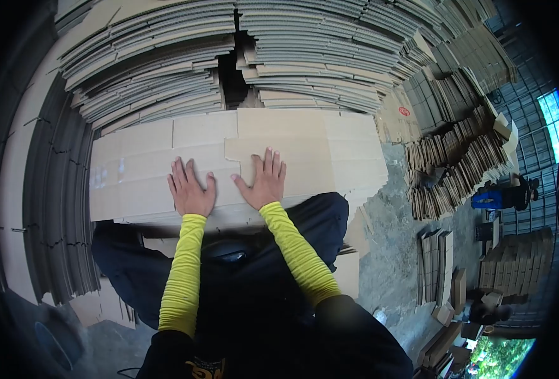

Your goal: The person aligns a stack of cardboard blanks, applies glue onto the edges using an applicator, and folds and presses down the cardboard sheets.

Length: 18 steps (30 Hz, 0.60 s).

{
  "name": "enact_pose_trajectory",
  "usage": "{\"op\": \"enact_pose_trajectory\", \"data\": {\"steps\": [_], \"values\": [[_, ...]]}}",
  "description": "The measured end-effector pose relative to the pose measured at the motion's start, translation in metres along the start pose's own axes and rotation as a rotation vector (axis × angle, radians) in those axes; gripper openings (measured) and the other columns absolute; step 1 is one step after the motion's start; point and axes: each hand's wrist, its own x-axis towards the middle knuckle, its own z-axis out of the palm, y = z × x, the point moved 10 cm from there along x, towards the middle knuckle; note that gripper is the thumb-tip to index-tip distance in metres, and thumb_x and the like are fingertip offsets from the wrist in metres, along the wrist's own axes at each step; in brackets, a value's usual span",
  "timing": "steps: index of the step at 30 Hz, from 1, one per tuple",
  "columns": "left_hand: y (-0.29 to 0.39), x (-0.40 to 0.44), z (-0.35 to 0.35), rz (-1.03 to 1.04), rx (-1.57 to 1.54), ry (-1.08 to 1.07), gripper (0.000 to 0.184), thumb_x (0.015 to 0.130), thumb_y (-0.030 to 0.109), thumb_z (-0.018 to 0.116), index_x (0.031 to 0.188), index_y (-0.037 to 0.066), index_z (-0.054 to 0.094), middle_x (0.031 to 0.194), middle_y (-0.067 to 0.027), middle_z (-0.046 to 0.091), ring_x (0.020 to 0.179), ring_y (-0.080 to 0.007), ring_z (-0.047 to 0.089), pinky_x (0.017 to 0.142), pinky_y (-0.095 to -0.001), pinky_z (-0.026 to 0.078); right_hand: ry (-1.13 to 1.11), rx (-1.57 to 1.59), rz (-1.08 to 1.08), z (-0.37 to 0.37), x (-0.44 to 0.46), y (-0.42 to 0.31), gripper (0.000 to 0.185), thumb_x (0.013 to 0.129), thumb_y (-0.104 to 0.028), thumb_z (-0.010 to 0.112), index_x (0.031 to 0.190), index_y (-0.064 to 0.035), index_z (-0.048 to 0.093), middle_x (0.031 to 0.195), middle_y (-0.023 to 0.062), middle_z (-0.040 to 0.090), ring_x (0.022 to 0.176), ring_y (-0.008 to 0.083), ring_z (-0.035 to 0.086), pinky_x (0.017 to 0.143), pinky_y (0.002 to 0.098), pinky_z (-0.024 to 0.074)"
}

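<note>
Flat cardboard sheets [286, 129] lie in front of me, their edges meeting near the middle. My left hand [192, 189] rests palm down on the left part of the cardboard, fingers spread. Just right of it, my right hand [264, 180] lies flat on the cardboard with its fingers apart, close to a notched edge. Neither hand grips anything. Yellow sleeves cover both forearms, and my dark-clothed legs are at the near edge of the cardboard.
Tall piles of flattened cardboard [317, 54] rise beyond the sheets. Another cardboard stack [61, 189] stands at the left. Bundled cardboard [459, 148] sits on the concrete floor [387, 252] to the right. A person [513, 192] is at the far right, by a metal wall.
</note>
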Motion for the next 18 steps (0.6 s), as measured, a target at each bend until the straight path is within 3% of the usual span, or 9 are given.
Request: {"op": "enact_pose_trajectory", "data": {"steps": [2, 5, 12, 18], "values": [[-0.001, 0.001, 0.003, 0.000, -0.003, -0.044, 0.070, 0.091, 0.046, 0.059, 0.147, 0.006, 0.045, 0.162, -0.0220, 0.030, 0.152, -0.0367, 0.023, 0.124, -0.0527, 0.014, -0.016, -0.002, -0.016, 0.002, -0.002, 0.004, 0.079, 0.086, -0.063, 0.064, 0.142, -0.0081, 0.051, 0.161, 0.0283, 0.027, 0.150, 0.0455, 0.022, 0.121, 0.0597, 0.0144], [-0.001, 0.003, 0.000, -0.001, -0.012, -0.076, 0.070, 0.092, 0.046, 0.058, 0.149, 0.007, 0.044, 0.163, -0.0213, 0.028, 0.152, -0.0371, 0.024, 0.124, -0.0532, 0.015, -0.043, -0.010, -0.050, -0.003, -0.006, 0.004, 0.077, 0.088, -0.060, 0.063, 0.143, -0.0088, 0.050, 0.161, 0.0271, 0.028, 0.149, 0.0445, 0.024, 0.120, 0.0598, 0.0152], [-0.002, 0.003, -0.002, 0.013, -0.031, -0.068, 0.071, 0.092, 0.047, 0.060, 0.149, 0.009, 0.044, 0.163, -0.0204, 0.029, 0.151, -0.0370, 0.026, 0.123, -0.0539, 0.016, -0.075, 0.055, -0.187, -0.023, -0.033, 0.011, 0.069, 0.087, -0.055, 0.066, 0.138, -0.0090, 0.055, 0.160, 0.0255, 0.030, 0.149, 0.0447, 0.025, 0.119, 0.0599, 0.0184], [-0.003, -0.001, 0.002, 0.037, -0.003, -0.069, 0.073, 0.093, 0.049, 0.061, 0.151, 0.009, 0.043, 0.163, -0.0198, 0.030, 0.151, -0.0365, 0.027, 0.123, -0.0541, 0.016, -0.066, 0.062, -0.151, -0.021, -0.028, 0.013, 0.065, 0.087, -0.053, 0.066, 0.135, -0.0094, 0.060, 0.161, 0.0237, 0.031, 0.149, 0.0450, 0.026, 0.119, 0.0610, 0.0182]]}}
